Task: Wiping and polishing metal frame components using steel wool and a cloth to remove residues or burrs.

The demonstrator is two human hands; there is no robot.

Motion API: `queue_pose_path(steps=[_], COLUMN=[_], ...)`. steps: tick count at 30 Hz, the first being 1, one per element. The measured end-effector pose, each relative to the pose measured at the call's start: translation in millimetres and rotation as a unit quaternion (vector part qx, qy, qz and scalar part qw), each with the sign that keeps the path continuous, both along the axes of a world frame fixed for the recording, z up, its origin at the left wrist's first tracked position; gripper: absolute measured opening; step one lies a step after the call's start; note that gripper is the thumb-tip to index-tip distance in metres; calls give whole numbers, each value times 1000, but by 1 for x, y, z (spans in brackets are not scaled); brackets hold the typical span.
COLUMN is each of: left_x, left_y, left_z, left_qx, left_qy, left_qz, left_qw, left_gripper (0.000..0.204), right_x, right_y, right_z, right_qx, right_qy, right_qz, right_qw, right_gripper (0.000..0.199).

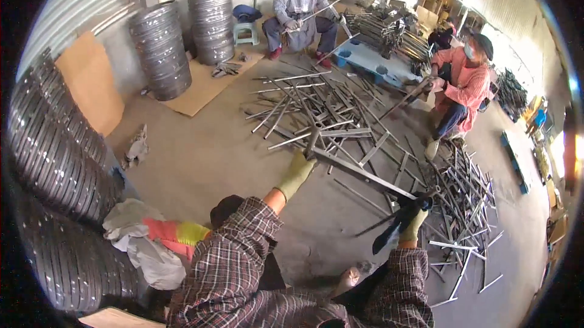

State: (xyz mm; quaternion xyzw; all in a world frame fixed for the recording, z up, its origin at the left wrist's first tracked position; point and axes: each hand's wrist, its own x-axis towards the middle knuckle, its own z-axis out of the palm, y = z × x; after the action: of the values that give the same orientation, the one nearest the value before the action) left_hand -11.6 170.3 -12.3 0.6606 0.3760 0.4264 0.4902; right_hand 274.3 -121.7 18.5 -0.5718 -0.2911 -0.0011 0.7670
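Note:
A grey metal bar [365, 175] with a short round tube at each end is held out in front of me, slanting down to the right. My left hand [296, 174], in a yellow-green glove, is closed around its left end. At the right end my right hand [413, 226], gloved alike, grips the bar together with a dark blue cloth [391, 228] that hangs below it. The right fingers are partly hidden by the cloth. Beyond the bar, a loose heap of metal tubes and frames [340, 109] covers the floor.
More metal pieces [465, 200] pile up at the right. Stacked black rings [61, 145] stand at the left, with more stacks [161, 51] behind. Two people, one [301, 9] at the back and one [462, 85] at the right, handle metal pieces. A blue pallet [377, 63] lies between them.

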Motion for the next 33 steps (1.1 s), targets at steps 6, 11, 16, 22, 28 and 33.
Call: queue_pose_path(steps=[6, 11, 16, 22, 28, 33], left_x=[-2, -5, 0, -27, 11, 2], left_y=[1, -7, 1, 60, 9, 23], left_z=[-20, 40, 87, 68, 118, 134], left_qx=[-36, -2, 50, 82, 156, 29], left_qy=[-56, -46, -194, -216, -174, -193], left_qz=[-28, -52, -69, 33, 61, 110], left_qw=[997, 998, 977, 972, 970, 975], left_gripper=[47, 65, 46, 35, 34, 28], right_x=[-2, -10, 42, 26, 68, 21], right_y=[2, 13, 20, -4, -150, -264], right_z=[0, 45, 11, 48, -4, -124], right_qx=[3, 1, -93, -112, -172, -426], right_qy=[130, 56, 27, -67, -68, -108], right_qz=[-6, -48, 24, -44, -124, -272], right_qw=[991, 997, 995, 990, 975, 856], right_gripper=[15, 36, 15, 20, 25, 25])
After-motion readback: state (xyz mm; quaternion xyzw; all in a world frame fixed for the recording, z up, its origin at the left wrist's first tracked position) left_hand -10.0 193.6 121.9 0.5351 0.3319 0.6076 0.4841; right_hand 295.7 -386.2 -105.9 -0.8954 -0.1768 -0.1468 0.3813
